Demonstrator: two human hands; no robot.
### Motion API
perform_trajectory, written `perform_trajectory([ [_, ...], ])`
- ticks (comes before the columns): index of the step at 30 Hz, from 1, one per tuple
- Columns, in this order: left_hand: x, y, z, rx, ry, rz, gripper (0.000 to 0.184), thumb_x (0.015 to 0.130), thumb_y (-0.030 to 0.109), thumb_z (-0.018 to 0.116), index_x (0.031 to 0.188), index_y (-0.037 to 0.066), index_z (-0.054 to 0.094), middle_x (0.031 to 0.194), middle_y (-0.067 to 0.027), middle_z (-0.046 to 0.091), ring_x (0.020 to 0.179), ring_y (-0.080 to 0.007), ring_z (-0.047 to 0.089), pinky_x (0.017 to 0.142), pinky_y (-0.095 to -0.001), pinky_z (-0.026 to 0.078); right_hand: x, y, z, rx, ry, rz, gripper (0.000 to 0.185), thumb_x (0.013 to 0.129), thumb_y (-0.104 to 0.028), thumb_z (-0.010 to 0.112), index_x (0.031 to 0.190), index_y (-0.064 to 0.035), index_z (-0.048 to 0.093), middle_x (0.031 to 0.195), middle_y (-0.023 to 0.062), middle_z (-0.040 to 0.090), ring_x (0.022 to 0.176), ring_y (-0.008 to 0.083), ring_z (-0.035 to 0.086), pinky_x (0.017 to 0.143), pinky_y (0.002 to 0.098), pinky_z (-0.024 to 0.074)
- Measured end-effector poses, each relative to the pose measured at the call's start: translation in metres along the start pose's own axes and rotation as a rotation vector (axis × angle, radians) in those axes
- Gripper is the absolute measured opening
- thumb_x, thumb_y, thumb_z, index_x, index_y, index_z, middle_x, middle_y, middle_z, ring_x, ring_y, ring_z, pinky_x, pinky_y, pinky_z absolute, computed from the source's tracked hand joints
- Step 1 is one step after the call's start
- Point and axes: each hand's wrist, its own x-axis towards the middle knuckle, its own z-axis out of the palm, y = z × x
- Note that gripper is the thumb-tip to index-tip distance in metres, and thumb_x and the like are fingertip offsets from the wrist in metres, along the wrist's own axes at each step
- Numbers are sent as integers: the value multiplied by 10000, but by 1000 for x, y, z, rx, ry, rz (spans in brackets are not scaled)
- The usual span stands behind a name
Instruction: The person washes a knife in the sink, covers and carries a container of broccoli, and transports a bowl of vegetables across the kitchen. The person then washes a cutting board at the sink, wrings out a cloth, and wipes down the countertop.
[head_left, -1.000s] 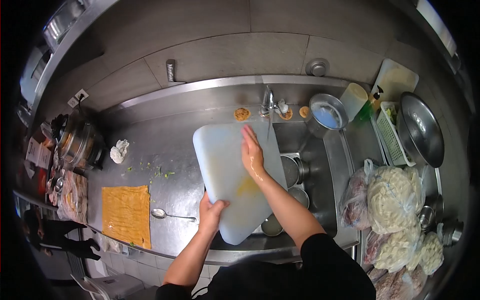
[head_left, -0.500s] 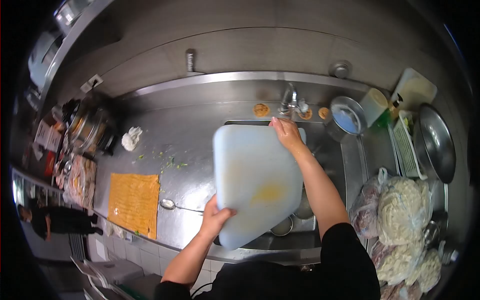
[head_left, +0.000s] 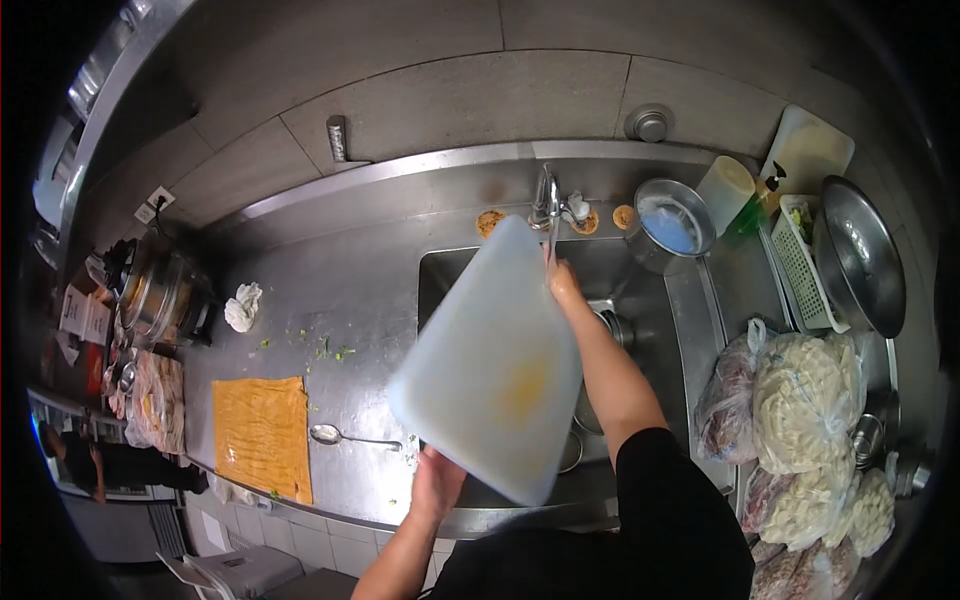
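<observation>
Cutting board, white plastic, yellow-stained: held tilted above the left part of the sink, its top corner beside the faucet. Left to right: bagged goods at the counter's end. Orange cloth, flat, near the front edge. Crumpled white cloth, behind it. Metal spoon, bowl end toward the orange cloth. Left hand, at the board's lower-left edge; fingers hidden, closure cannot be told. Right hand, at its upper-right edge, just below the faucet; fingertips hidden, closure likewise unclear. Metal pot, containing bluish, sudsy liquid. Green pump bottle. Pale green basket. Large metal bowl, tilted, beside the basket.
</observation>
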Motion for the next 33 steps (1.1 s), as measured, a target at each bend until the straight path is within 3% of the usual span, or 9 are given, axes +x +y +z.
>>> perform_trajectory([
  [4, 54, 24, 10, -229, -211, -476, 1108, 841, 856, 193, 1522, -18, 224, 1547, -212, 310, 1423, -322, 321, 1146, -479, 297, -25, -60, -5, -139, 201, -382, 857, 935, -726, 233, 1109, -29, 700, 1077, 278, 671, 1116, 436, 605, 980, 481, 437],
  [9, 91, -2, 53, -70, -63, -371, 463, 757, 41, 595, 1202, -63, 517, 1063, -167, 608, 969, -259, 612, 895, -383, 491, -89, -137, -22, -270, 88, -421, 652, 998, -542, 297, 1003, -34, 705, 1070, 236, 676, 1048, 423, 618, 990, 475, 437],
  [12, 83, -20, 68, 37, 9, -225, 518, 684, 50, 595, 1182, -68, 521, 1049, -156, 603, 976, -278, 602, 899, -396, 486, -124, -112, 8, -90, 433, -1049, 372, 963, -314, 523, 1205, -54, 637, 1312, 188, 588, 1242, 367, 527, 1114, 510, 325],
  [18, 68, -4, 58, -65, 82, -187, 571, 658, 52, 576, 1212, -45, 486, 1065, -154, 583, 1016, -279, 580, 925, -417, 472, -82, 45, -4, -301, 543, -393, 665, 969, -500, 460, 1443, -35, 429, 1443, 279, 441, 1365, 412, 399, 1153, 467, 280],
  [22, 45, -24, 50, 3, -45, -135, 680, 837, 240, 706, 1384, -19, 395, 1335, -152, 506, 1241, -287, 485, 1061, -419, 366, -52, 18, -40, -117, 108, -79, 802, 957, -666, 260, 1283, -15, 596, 1231, 279, 613, 1220, 422, 546, 1051, 458, 405],
  [24, 49, -31, 20, -206, -328, -209, 1006, 873, 756, 459, 1538, 46, 204, 1575, -134, 265, 1440, -316, 280, 1165, -475, 254, -41, 1, -31, -42, 191, 0, 751, 977, -609, 268, 1153, 6, 661, 1161, 286, 637, 1186, 443, 554, 1016, 468, 425],
  [27, 72, 27, 28, -363, -209, -408, 1197, 763, 927, 200, 1527, 6, 220, 1527, -205, 342, 1393, -332, 373, 1124, -478, 337, -14, -16, -14, -169, 130, -190, 703, 989, -558, 260, 1093, 0, 675, 1122, 254, 658, 1123, 451, 579, 959, 489, 447],
  [30, 96, 8, 24, -110, -164, -507, 686, 906, 471, 623, 1315, -66, 497, 1204, -222, 609, 1097, -278, 613, 946, -390, 495, -32, -60, 1, -336, 126, -356, 660, 981, -510, 301, 1057, 23, 682, 1115, 284, 640, 1087, 464, 589, 980, 510, 434],
  [33, 78, -11, 51, -46, -13, -323, 431, 737, 28, 582, 1157, -64, 556, 991, -129, 623, 876, -209, 610, 799, -326, 498, -80, -104, 3, -201, 127, -339, 531, 980, -392, 364, 983, 26, 692, 1026, 280, 662, 1032, 464, 610, 946, 504, 457],
])
